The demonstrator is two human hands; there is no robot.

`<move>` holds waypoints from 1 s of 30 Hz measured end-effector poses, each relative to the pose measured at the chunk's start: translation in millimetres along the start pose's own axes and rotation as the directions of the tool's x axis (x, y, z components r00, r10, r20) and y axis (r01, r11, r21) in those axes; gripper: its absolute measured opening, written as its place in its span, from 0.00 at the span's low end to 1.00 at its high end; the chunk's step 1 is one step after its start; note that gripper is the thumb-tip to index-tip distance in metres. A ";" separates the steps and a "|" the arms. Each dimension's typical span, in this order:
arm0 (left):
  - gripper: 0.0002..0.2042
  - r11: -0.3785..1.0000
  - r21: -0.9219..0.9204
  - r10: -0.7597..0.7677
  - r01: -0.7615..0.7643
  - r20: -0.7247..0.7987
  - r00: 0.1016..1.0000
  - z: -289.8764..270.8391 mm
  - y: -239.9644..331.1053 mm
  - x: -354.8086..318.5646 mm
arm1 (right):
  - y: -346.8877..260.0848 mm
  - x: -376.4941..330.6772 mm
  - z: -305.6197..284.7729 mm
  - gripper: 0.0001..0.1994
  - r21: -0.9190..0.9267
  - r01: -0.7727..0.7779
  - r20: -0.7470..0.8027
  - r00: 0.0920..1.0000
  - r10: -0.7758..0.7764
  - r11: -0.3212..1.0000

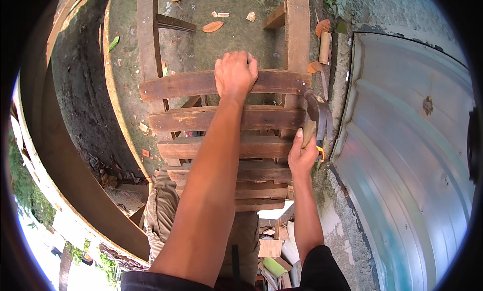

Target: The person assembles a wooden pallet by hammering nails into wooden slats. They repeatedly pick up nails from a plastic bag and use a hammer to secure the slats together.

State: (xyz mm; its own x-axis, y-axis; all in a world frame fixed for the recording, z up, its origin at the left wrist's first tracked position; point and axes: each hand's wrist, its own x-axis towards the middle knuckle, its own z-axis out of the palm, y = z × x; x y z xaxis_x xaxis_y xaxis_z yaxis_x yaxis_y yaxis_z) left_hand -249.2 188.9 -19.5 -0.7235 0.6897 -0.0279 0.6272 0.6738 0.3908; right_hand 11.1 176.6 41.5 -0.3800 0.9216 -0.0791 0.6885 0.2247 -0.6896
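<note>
A wooden frame of two long rails and several crosswise slats stands before me, its left rail (148, 44) and right rail (298, 39) reaching away. My left hand (236, 73) is wrapped over the farthest slat (186, 84), near its middle. In my right hand (303, 154) is a claw hammer (322, 114), gripped by its wooden handle below the head. The hammer's face is close to the right end of that same slat, where a small nail head shows; whether they touch I cannot tell. A second slat (191, 118) lies just nearer, with more slats below it.
Right of the frame leans a ribbed metal sheet (397, 135) beside a rough wall. A large curved wooden board (75, 160) rises on the left. Dry leaves (213, 26) and wood chips dot the concrete ground. Scrap wood (270, 248) is heaped near my legs.
</note>
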 end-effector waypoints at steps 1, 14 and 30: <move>0.11 1.000 -0.007 -0.002 0.002 -0.005 1.000 -0.2 -2.2 -1.2 | -0.5 -0.8 -2.4 0.15 0.065 -0.008 -0.007 1.000 0.008 0.998; 0.10 0.999 0.046 -0.002 0.001 0.010 1.000 0.2 -3.3 9.3 | -8.9 -2.7 -21.3 0.17 0.063 0.062 0.018 0.998 -0.063 0.996; 0.10 0.997 0.074 -0.004 0.004 0.002 1.000 -3.6 1.6 4.8 | -15.1 12.3 -9.7 0.16 -0.032 -0.286 0.253 0.925 0.284 0.958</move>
State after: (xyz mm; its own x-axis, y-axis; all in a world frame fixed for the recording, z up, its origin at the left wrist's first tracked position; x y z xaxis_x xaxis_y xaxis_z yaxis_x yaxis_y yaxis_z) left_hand -252.7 192.3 -15.7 -0.7254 0.6876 -0.0308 0.6443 0.6940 0.3213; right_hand 2.1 187.6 57.9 -0.3119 0.8360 -0.4514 0.7876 -0.0383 -0.6150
